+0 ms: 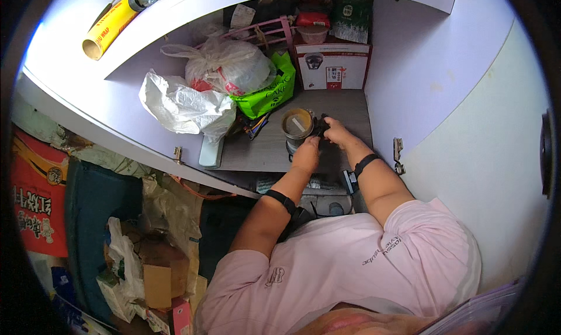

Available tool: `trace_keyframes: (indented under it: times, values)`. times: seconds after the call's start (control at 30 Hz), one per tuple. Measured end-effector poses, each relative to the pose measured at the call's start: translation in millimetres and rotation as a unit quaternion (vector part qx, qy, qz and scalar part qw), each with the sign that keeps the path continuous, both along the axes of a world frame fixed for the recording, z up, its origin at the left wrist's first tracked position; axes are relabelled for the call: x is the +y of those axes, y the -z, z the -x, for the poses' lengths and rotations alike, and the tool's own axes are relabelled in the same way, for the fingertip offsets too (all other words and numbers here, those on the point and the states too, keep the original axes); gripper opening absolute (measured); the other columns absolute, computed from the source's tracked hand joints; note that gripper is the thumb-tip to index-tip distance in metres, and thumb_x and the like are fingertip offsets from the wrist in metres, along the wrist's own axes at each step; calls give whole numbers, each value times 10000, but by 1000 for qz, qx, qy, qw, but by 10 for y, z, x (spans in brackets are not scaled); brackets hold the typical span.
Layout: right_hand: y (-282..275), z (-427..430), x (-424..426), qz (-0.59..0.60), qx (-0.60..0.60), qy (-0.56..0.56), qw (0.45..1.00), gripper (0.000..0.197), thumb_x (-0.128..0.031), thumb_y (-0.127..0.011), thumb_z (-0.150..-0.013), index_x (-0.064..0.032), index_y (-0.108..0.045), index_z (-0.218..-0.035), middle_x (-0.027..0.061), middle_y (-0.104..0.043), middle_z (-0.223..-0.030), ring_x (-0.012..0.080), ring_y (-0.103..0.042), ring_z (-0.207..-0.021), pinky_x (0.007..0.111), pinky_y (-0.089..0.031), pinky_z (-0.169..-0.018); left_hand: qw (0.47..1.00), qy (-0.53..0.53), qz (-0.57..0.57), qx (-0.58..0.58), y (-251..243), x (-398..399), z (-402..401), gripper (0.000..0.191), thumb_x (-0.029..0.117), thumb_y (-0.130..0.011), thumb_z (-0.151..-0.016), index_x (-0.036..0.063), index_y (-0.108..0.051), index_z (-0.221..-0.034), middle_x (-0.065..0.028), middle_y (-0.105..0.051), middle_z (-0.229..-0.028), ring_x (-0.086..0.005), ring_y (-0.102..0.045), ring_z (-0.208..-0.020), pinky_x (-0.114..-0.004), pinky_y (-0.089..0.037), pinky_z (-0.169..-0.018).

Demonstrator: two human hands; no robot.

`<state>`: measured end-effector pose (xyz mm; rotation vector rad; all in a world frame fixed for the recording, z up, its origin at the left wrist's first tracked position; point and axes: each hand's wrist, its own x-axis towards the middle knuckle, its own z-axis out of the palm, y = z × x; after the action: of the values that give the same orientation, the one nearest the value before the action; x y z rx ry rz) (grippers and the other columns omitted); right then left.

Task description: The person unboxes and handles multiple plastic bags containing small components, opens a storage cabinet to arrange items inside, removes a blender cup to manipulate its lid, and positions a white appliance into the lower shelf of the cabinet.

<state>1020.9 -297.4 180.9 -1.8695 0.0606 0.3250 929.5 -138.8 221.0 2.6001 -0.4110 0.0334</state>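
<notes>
My left hand (306, 154) is on the cabinet shelf (258, 153), close against the front of a round container (298, 122) with a brownish translucent lid. Its fingertips pinch a small dark item (321, 127), perhaps a bundled cord; its exact kind is unclear. From the right, the fingers of my right hand (338, 132) grip the same dark item. A pale strip lies across the container's lid. The container's lower part is partly hidden by my left hand.
Left of the container are pens (258, 127), a green bag (269, 89), a knotted plastic bag (232, 67) and a crumpled white bag (184, 105). Behind stand a white-and-red carton (334, 67) and a pink rack (287, 32). Metal hinges (398, 155) project from the cabinet sides.
</notes>
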Motion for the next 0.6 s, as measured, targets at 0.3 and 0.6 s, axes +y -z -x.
trace_keyframes:
  times: [0.3, 0.6]
  values:
    - [1, 17, -166, 26, -39, -114, 992, 696, -55, -698, -690, 24, -474, -1345, 131, -617, -1025, 263, -563, -1037, 388, -443, -919, 999, 28, 1, 33, 46, -82, 179, 560, -36, -477, -853, 53, -398, -1400, -158, -290, -1531, -398, -474, -1263, -421, -454, -996]
    - [11, 146, -156, 95, 11, -103, 990, 572, -209, -725, -718, 65, -565, -1193, 206, -639, -1119, 296, -605, -1021, 388, -476, -871, 984, 36, 129, -115, -363, -119, 314, 215, -30, -582, -790, 59, -570, -985, -126, -531, -1079, -372, -613, -899, -447, -510, -749]
